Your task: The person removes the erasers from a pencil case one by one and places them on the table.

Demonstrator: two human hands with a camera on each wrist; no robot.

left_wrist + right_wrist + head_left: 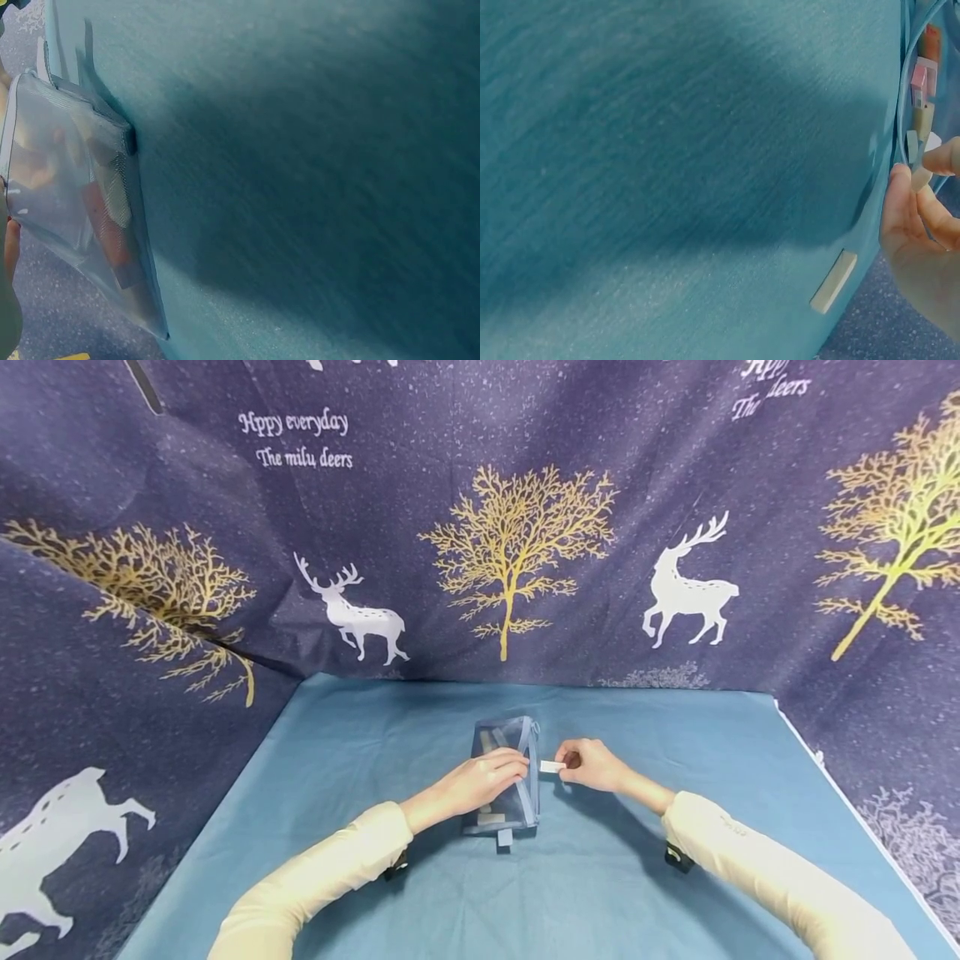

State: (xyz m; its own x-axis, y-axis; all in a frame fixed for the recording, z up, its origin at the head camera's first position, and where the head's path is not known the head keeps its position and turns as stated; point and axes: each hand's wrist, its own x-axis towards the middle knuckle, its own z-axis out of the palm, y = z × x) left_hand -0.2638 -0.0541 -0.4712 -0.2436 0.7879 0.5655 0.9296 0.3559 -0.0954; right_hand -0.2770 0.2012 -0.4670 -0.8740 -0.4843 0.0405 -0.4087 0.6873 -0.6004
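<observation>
A translucent blue mesh zip pouch [487, 785] sits on the blue cloth in the middle of the head view. My left hand [491, 774] lies over it and holds its edge at the opening. To the right, my right hand [592, 764] pinches a small whitish block [552, 767] between thumb and fingers. In the right wrist view that block [921, 178] is right at the pouch's mouth. Several small blocks, orange, pink and cream, show inside the pouch. Another cream block [834, 281] lies on the cloth near the right hand; I cannot make it out in the head view.
The blue cloth [375, 727] covers the table. Behind it and at the sides hangs a dark blue curtain [450, 610] printed with deer and trees. A small tab [505, 837] sticks out from the pouch's near end.
</observation>
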